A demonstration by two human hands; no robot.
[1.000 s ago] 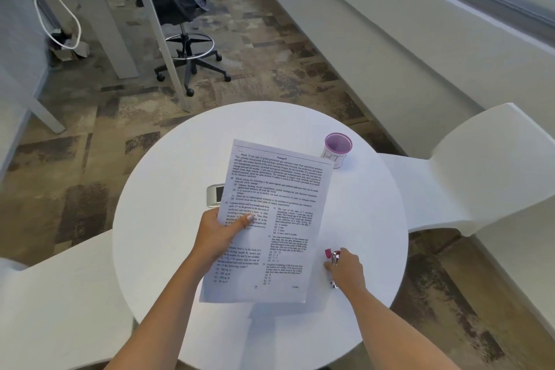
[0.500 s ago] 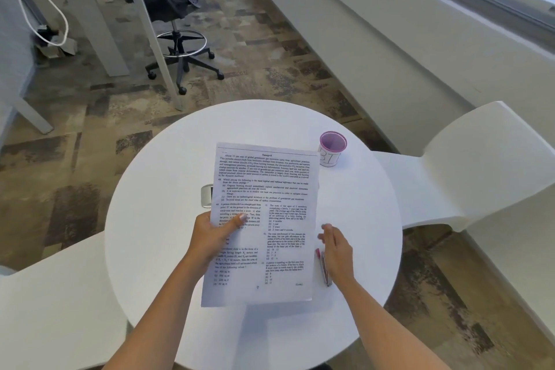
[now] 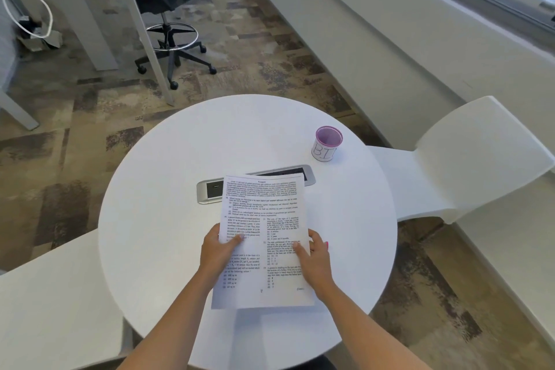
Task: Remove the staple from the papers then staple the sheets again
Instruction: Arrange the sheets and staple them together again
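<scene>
A printed stack of papers (image 3: 264, 213) is held just above the round white table (image 3: 156, 219), its top edge over a grey socket panel (image 3: 210, 192). My left hand (image 3: 218, 253) grips the left edge with the thumb on the page. At the right edge my right hand (image 3: 316, 261) holds the sheets the same way. A small pink tip (image 3: 326, 245) of a tool shows beside the right hand's outer edge; the rest of it is hidden, and I cannot tell whether it is held. No staple is visible on the papers.
A cup (image 3: 328, 144) with a pink rim and a white label stands at the table's far right. White chairs flank the table at the right (image 3: 480, 159) and the left (image 3: 45, 309). A black office chair (image 3: 171, 24) and a desk leg (image 3: 144, 39) stand beyond.
My right hand left the pink-tipped tool on the table and took hold of the papers' right edge. The papers now sit squarer and lower, uncovering the socket panel.
</scene>
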